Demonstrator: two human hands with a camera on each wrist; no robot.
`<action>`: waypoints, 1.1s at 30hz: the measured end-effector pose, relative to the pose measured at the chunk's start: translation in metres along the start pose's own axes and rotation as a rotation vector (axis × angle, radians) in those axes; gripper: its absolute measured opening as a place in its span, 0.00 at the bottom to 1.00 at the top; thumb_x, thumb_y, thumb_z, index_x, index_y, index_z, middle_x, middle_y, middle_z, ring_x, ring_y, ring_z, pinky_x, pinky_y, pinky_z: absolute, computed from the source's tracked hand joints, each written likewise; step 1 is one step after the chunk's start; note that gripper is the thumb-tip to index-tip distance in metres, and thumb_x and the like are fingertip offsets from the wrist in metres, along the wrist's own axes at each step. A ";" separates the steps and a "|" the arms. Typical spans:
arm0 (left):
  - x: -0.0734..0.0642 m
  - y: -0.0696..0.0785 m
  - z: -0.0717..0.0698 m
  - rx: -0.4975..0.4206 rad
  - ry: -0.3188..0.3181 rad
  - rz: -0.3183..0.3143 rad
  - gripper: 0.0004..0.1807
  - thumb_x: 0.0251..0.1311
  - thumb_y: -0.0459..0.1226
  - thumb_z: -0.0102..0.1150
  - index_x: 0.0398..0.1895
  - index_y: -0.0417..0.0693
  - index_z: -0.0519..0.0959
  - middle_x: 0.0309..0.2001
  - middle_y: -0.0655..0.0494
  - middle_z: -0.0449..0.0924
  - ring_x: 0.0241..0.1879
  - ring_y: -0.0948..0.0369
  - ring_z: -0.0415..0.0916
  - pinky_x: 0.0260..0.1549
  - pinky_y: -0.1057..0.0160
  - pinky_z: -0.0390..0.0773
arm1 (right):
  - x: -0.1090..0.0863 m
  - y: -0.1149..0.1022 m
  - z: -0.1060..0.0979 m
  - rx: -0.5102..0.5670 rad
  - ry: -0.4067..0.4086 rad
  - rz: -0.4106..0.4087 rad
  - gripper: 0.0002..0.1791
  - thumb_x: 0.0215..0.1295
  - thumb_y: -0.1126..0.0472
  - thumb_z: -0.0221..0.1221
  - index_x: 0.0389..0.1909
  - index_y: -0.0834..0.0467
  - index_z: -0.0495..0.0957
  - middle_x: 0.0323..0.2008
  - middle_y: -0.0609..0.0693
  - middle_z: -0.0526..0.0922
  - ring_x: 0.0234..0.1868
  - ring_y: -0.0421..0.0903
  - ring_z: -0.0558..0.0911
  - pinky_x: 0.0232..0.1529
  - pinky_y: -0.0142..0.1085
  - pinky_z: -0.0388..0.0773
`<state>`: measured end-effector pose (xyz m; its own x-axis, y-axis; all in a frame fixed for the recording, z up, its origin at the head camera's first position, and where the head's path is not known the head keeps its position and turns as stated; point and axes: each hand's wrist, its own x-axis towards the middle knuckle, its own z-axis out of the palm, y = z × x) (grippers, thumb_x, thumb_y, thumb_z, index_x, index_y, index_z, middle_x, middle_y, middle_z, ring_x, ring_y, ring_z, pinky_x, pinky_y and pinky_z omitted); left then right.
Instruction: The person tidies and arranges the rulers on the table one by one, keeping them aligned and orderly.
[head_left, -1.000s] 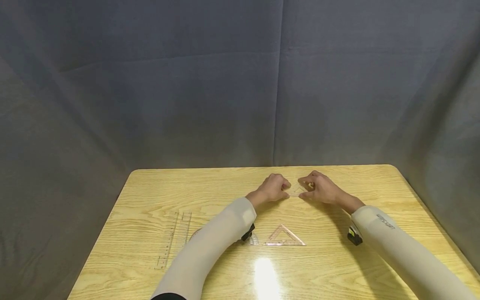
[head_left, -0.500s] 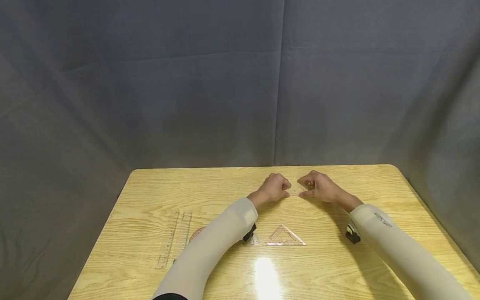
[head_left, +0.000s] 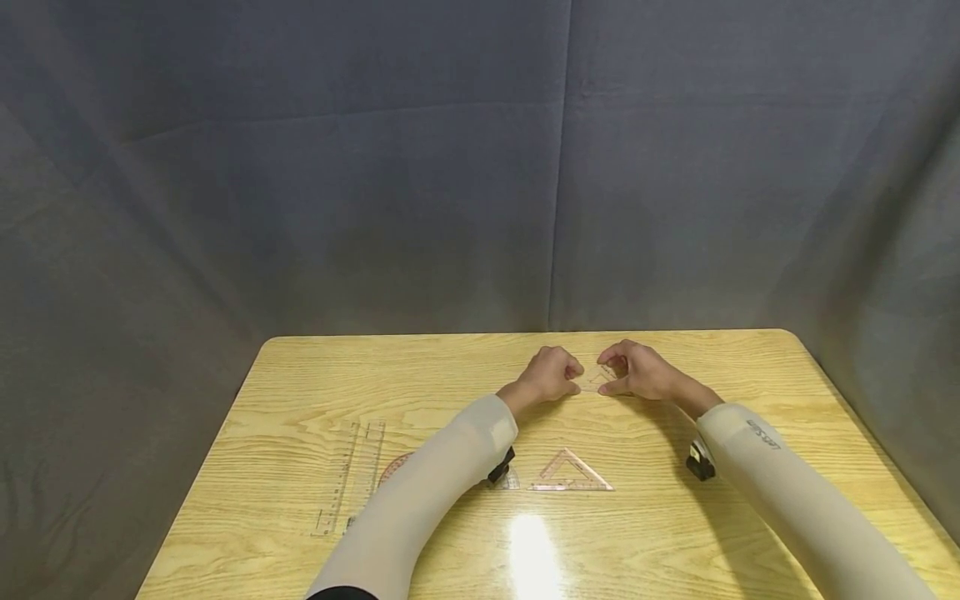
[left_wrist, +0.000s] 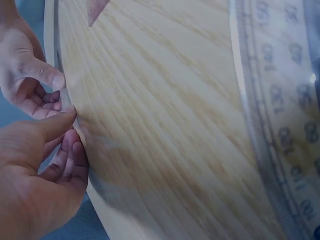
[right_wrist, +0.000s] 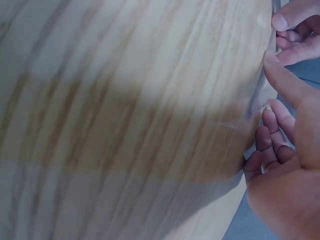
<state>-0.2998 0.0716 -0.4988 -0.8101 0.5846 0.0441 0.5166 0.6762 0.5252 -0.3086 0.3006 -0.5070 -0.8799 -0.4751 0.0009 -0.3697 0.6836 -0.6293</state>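
Near the table's back edge, a small clear set square with printed markings lies between both hands. My left hand has its fingers curled in, with thumb and fingertips pinching at the left corner. On the other side, my right hand grips the set square, its thumb on the near edge and its index finger beyond the far edge. The wrist views show both thumbs pointing toward each other along the plastic; fingers hide part of it. Closer to the front lies a pinkish clear set square.
Two clear rulers, a left ruler and a right ruler, lie at the table's left. A reddish protractor and a clear protractor are partly covered by the left arm. A grey curtain stands behind the wooden table.
The right forearm has shifted slightly left, and the right fingers have loosened a little at the set square's far edge. Otherwise both hands stay nearly in place.
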 end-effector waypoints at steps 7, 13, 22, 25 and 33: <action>0.001 0.002 0.001 -0.019 0.011 -0.077 0.08 0.61 0.33 0.77 0.43 0.46 0.91 0.41 0.56 0.88 0.41 0.65 0.80 0.44 0.72 0.78 | -0.001 0.001 0.003 0.013 0.054 -0.021 0.26 0.55 0.65 0.80 0.51 0.67 0.79 0.40 0.55 0.83 0.41 0.48 0.80 0.42 0.33 0.78; 0.003 0.003 0.002 -0.037 0.020 -0.133 0.16 0.60 0.33 0.78 0.52 0.46 0.90 0.44 0.56 0.89 0.44 0.63 0.82 0.45 0.71 0.80 | -0.004 -0.002 0.007 0.008 0.107 -0.058 0.27 0.55 0.67 0.80 0.52 0.69 0.79 0.37 0.56 0.84 0.37 0.47 0.82 0.36 0.30 0.79; 0.003 0.003 0.003 -0.108 0.033 -0.167 0.13 0.60 0.30 0.77 0.48 0.43 0.89 0.43 0.55 0.89 0.43 0.64 0.83 0.43 0.72 0.79 | -0.010 -0.003 0.010 -0.022 0.177 -0.066 0.29 0.55 0.66 0.80 0.57 0.68 0.82 0.40 0.56 0.87 0.38 0.48 0.88 0.37 0.34 0.84; 0.004 0.003 0.003 -0.122 0.035 -0.167 0.13 0.60 0.29 0.76 0.48 0.42 0.88 0.44 0.54 0.89 0.43 0.63 0.83 0.43 0.72 0.80 | -0.011 -0.002 0.010 -0.037 0.202 -0.085 0.29 0.54 0.65 0.81 0.57 0.68 0.84 0.41 0.56 0.87 0.37 0.47 0.85 0.36 0.32 0.81; 0.004 0.004 0.001 -0.171 0.039 -0.186 0.13 0.62 0.29 0.73 0.49 0.42 0.88 0.43 0.55 0.89 0.43 0.64 0.84 0.44 0.72 0.80 | -0.014 -0.003 0.010 -0.061 0.221 -0.130 0.29 0.57 0.65 0.79 0.59 0.70 0.83 0.47 0.60 0.88 0.36 0.46 0.82 0.34 0.29 0.80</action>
<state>-0.3007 0.0767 -0.4975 -0.8989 0.4368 -0.0359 0.3054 0.6829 0.6636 -0.2922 0.3003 -0.5127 -0.8652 -0.4333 0.2523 -0.4953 0.6602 -0.5646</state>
